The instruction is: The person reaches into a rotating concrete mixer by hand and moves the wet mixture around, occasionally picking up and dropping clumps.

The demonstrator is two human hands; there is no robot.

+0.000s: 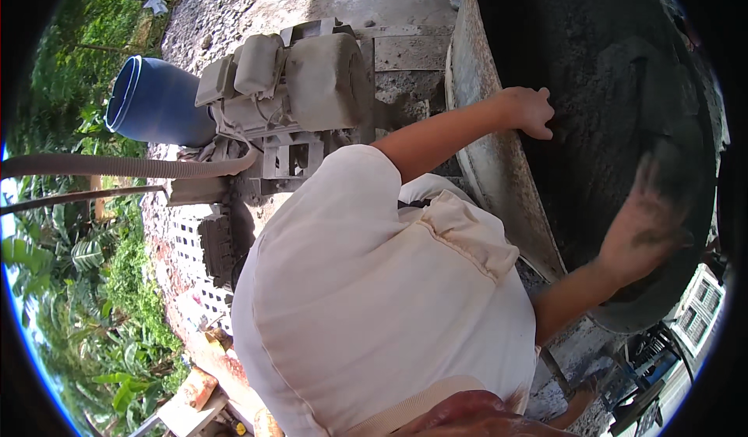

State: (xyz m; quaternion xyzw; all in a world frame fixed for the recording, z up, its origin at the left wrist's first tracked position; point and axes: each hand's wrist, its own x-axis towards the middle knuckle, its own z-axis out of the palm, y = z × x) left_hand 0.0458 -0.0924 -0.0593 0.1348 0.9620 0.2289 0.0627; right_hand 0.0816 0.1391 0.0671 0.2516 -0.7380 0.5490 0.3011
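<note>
A large, round metal mixing pan [506, 168] with a worn, pale wall fills the right side, and dark grey, wet-looking mix [592, 70] lies inside. My left forearm crosses its rim, and my left hand [530, 112] hangs just inside with bent, parted fingers; nothing shows in it, and some fingertips are hidden. Lower right, my right hand [647, 222] is over the grey mix, fingers stretched out and smeared by motion. Grey smears mark this hand. Whether it touches the mix, I cannot tell.
Left of the pan stands a dust-coated motor [327, 82] on a frame. Beyond it lies a blue barrel [167, 102]. A ribbed hose [132, 166] runs in from the left, above white perforated crates [195, 238]. Rubble, green plants and a white slatted panel [701, 300] edge the scene.
</note>
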